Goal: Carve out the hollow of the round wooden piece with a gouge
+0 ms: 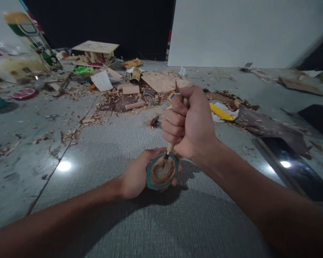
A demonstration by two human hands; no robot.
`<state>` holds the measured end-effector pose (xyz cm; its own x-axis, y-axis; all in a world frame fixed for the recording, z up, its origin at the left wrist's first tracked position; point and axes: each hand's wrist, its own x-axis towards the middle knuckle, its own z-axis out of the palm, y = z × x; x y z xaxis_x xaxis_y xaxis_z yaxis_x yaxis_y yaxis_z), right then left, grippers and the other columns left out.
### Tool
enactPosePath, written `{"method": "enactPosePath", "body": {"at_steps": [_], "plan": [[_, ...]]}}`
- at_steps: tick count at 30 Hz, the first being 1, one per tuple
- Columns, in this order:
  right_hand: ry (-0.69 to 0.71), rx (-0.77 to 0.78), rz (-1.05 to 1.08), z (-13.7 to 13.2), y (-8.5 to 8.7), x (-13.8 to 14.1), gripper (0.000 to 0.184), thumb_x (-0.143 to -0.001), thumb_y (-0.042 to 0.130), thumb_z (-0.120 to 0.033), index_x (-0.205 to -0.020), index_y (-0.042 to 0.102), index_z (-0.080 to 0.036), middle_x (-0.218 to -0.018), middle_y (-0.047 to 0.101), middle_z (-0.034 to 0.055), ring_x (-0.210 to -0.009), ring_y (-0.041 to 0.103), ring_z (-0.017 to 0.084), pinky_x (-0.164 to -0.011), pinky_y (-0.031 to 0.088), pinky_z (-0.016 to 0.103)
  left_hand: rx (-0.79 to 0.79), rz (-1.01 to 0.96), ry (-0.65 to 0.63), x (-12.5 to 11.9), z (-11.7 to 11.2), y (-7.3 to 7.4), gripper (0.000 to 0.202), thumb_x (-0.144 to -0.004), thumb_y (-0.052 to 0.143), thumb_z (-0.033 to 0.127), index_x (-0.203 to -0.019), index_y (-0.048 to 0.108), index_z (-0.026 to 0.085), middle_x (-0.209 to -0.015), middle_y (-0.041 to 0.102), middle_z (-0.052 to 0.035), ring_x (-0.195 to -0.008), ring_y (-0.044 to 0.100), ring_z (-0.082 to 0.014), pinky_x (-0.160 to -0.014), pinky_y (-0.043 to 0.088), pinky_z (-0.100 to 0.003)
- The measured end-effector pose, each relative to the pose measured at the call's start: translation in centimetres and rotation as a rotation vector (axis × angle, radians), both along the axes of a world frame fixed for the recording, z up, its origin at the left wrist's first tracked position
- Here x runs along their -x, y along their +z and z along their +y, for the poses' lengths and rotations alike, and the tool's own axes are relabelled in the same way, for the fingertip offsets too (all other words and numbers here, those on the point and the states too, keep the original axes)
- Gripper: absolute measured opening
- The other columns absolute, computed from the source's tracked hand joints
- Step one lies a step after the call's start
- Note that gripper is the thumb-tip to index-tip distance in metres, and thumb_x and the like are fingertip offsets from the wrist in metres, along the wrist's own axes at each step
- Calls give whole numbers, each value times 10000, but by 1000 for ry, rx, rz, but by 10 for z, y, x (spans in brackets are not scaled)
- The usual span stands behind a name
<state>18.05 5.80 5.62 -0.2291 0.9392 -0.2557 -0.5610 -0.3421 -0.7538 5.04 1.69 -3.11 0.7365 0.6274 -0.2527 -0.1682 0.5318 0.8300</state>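
My left hand [136, 177] is wrapped round a small round wooden bowl [161, 173] with a teal rim, holding it on the grey floor in the lower middle of the view. My right hand [188, 123] is a closed fist round the pale wooden handle of a carving chisel [169, 148], held upright just above the bowl. The chisel's metal tip rests inside the bowl's brown hollow. Most of the handle is hidden in my fist.
Wood shavings and offcuts [129, 96] litter the floor behind. A yellow tool [221, 112] lies behind my right hand. A plywood board [163, 80], a small wooden stand [95, 50], dark bark pieces [269, 125] and a glossy dark panel [296, 168] lie around. A white board [244, 32] leans at the back.
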Motion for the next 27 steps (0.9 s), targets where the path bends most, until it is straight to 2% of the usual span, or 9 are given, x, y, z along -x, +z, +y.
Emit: {"method": "enactPosePath", "body": {"at_steps": [4,7,12,14,16,20,23,27], "plan": [[59,34,67,-3,5,-3,473,-915,443,-357,-608,108,-228,-443,63,-88,-382,10,84,-353,29,248,-32,-22,-15,2,0,0,495,-851,435,566,-988,679,157,-668,637,-52,-555,543,-156,-515,432,-245],[106,-41,96,-6,7,-5,456,-880,454,-339,-576,134,-225,-464,65,-87,-388,24,78,-354,53,235,-46,-51,-30,3,0,0,530,-866,423,573,-1001,677,128,-672,640,-66,-531,524,-153,-508,415,-254],[102,-296,69,-15,7,-3,456,-879,456,-345,-496,239,-225,-432,118,-76,-368,56,83,-322,102,235,-15,-119,-46,5,2,-1,597,-878,401,601,-1007,663,81,-736,667,-116,-543,512,-155,-512,409,-259],[102,-424,43,-22,8,0,458,-896,451,-326,-484,283,-222,-433,144,-69,-370,82,87,-326,131,235,-8,-133,-54,5,2,-3,605,-870,399,607,-978,670,77,-724,664,-118,-550,518,-162,-511,416,-263],[69,-483,25,-27,8,4,456,-884,470,-309,-477,286,-216,-443,152,-59,-378,98,92,-336,143,237,-14,-151,-59,5,3,-4,611,-859,400,615,-953,677,79,-703,656,-110,-547,519,-164,-510,419,-265],[-56,-382,47,-31,12,10,439,-802,444,-321,-464,186,-213,-428,94,-50,-366,59,99,-322,117,243,-46,-154,-63,4,3,-2,516,-873,393,525,-977,683,111,-732,649,-83,-556,520,-149,-529,431,-253],[-76,-309,59,-30,16,11,414,-777,382,-339,-465,141,-210,-413,63,-47,-356,35,100,-318,111,244,-29,-183,-60,4,3,0,521,-889,345,495,-1011,678,112,-769,659,-87,-567,521,-148,-536,433,-254],[-83,-412,5,-29,18,9,408,-806,338,-328,-441,191,-222,-415,72,-52,-353,42,103,-301,114,241,11,-224,-55,4,3,-1,596,-912,317,538,-1041,662,71,-807,683,-123,-574,521,-159,-513,422,-255]]}}
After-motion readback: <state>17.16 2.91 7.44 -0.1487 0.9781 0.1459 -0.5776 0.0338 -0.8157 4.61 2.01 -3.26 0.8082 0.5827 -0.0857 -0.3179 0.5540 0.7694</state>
